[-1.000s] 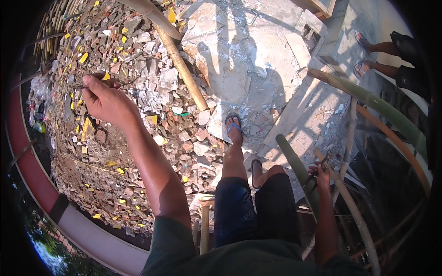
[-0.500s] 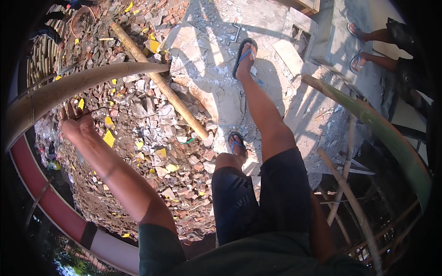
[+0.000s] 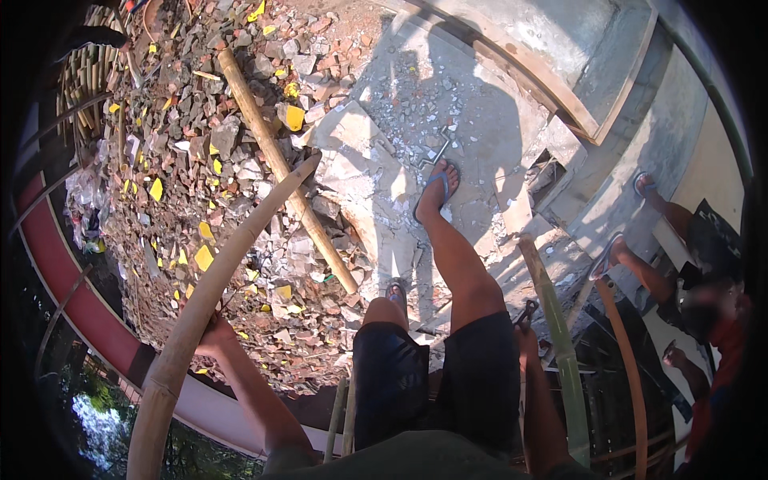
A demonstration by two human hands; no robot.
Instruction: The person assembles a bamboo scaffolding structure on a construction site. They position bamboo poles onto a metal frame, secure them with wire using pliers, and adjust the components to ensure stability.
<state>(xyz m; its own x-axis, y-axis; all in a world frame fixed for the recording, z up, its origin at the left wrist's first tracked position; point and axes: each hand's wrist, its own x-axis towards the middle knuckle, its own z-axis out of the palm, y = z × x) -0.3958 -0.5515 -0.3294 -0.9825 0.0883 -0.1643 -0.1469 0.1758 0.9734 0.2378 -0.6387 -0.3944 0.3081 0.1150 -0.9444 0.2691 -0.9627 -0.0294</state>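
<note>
A thick tan bamboo pole [image 3: 210, 292] slants up from the lower left, its far end over the rubble. My left hand [image 3: 214, 336] is against this pole, partly behind it; most of its fingers are hidden, so I cannot tell whether they grip it. Beside my right thigh, my right hand [image 3: 528, 342] is closed round a dark metal hand tool [image 3: 526, 312] that looks like pincers. A green bamboo pole [image 3: 564, 360] stands just right of that hand.
Broken brick rubble [image 3: 232, 152] with yellow scraps covers the left ground, and a loose bamboo length [image 3: 276, 152] lies across it. My sandalled feet are over a cracked concrete slab [image 3: 376, 200]. Another person [image 3: 712, 312] is at the right, near a brown pole [image 3: 624, 360].
My view has shifted. My left hand, its fingers apart before, is now against the tan pole, which slants more steeply. My right hand has come into sight with the pincer-like tool.
</note>
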